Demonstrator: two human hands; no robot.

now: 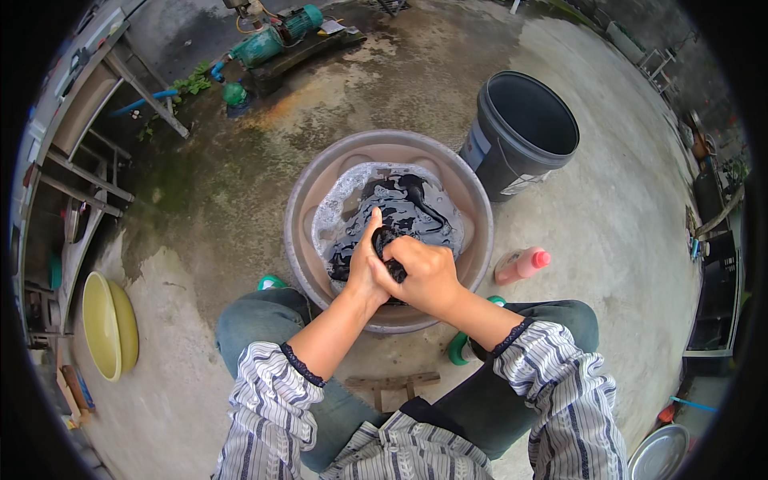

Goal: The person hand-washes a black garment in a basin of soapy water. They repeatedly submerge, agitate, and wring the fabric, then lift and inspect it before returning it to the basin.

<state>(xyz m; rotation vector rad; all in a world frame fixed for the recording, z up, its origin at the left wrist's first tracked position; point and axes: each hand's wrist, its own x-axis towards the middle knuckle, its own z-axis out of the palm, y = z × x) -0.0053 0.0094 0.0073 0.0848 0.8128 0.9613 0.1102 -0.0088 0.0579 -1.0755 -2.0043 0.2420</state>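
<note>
My left hand (364, 264) and my right hand (420, 267) are pressed together over a round plastic basin (387, 139), with a wet black cloth (393, 255) bunched between them. The left thumb points up, and the right fingers are curled over the cloth. Below them, soapy water with white foam (329, 207) fills the lower part of the basin, and more black fabric (420, 195) lies partly under the surface. What the cloth is, I cannot tell.
A dark bucket (504, 150) stands against the basin's upper right, with a pink bottle (522, 265) below it. A yellow-green basin (111, 327) is tilted at the left. A green pump (264, 45) sits at the top. My knees flank the basin; a wooden stool (393, 381) shows between them.
</note>
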